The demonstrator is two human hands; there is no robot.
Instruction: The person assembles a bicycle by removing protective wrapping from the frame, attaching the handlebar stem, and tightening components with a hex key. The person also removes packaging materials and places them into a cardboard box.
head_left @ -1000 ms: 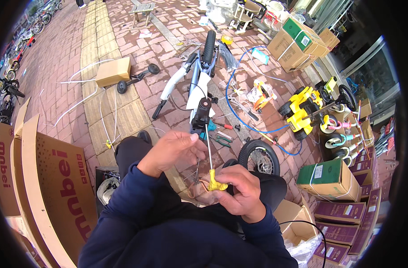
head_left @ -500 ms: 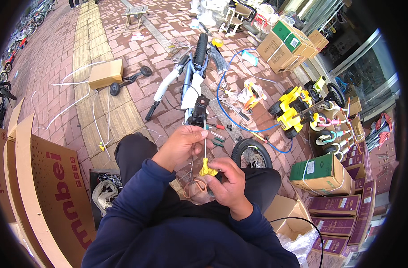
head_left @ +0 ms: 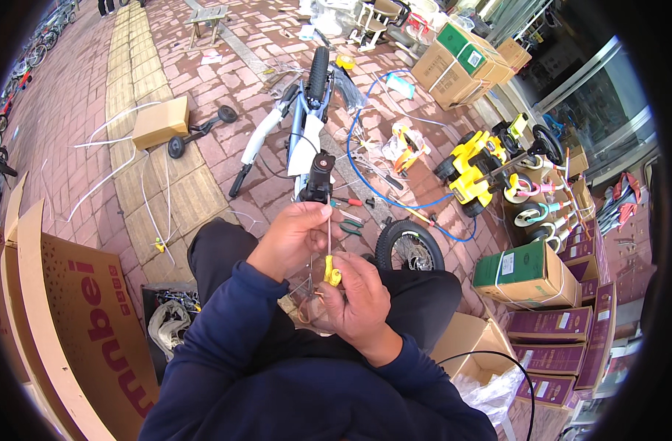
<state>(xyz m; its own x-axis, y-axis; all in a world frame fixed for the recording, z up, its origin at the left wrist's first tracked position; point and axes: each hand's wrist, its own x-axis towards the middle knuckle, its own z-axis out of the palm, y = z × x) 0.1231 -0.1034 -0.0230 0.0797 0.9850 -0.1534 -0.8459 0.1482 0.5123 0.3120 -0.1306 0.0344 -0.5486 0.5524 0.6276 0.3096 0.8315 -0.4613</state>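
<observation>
A long-shafted driver with a yellow handle is in both my hands. My left hand is closed, with thumb and fingers pinching the thin shaft. My right hand wraps its fingers round the handle. The shaft points away from me toward the black stem clamp of a small blue and white bicycle, which lies on the paving. Whether the tip sits in a bolt is hidden by my left fingers.
A loose wheel lies right of my hands, near green-handled pliers and a blue hose. Large cartons stand at left. A yellow ride-on toy and stacked boxes are at right. Training wheels lie far left.
My right hand has turned the yellow handle and moved slightly up and left. My left hand keeps its pinch on the shaft. The whole view has shifted a little.
</observation>
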